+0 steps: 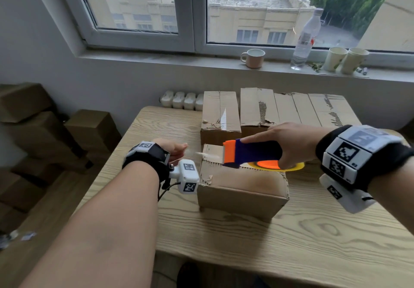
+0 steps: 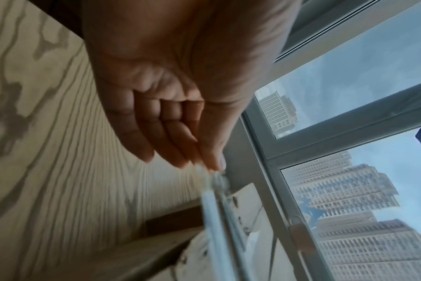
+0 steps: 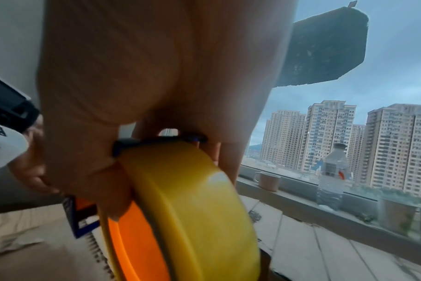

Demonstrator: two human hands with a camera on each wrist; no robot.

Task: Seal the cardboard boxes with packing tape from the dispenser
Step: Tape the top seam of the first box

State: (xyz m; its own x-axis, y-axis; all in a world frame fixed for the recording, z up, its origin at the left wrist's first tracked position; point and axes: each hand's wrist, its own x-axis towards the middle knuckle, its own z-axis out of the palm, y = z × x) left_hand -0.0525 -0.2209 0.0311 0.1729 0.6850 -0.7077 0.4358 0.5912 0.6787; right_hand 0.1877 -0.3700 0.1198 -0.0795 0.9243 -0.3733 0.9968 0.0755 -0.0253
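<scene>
The tape dispenser I grip is dark blue with a bright orange front edge; its roll is yellow around an orange hub. The box under it is plain brown cardboard, and the table is pale wood with darker wavy grain. My wristbands are black with white blocks bearing black-and-white square codes.

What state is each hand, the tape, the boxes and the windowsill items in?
Left hand: pinching the tape's free end.
Right hand: gripping the tape dispenser.
Tape strip: stretched between hand and dispenser, blurred.
Front box: flaps closed, torn edge.
Back boxes: closed, torn.
Mug: upright.
Bottle: upright, capped.
</scene>
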